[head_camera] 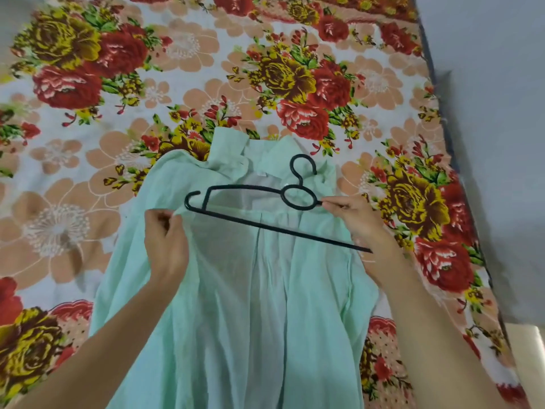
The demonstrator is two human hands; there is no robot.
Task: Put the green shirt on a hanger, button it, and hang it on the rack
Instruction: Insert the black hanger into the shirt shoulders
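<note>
Floral bedsheet [88, 93] covers the surface in front of me. The green shirt [236, 305] lies on it, opened out between my two forearms, with the collar [233, 149] on the far side of my hands and the hem running toward my body.

The black hanger [265, 226] sits over the upper part of the shirt, between my hands. Its hook [301, 155] points away from me, over the collar. Its long bar slants from my left fingertips across to my right wrist.

My right hand [359, 219] pinches the hanger at the loop just below the hook, thumb and fingertips closed on the plastic. My left hand [166, 246] has its fingers curled and grips a fold of the shirt's edge, just beside the hanger's curled left end.

Beyond my right hand, a plain grey wall [486, 84] borders the bedsheet.
</note>
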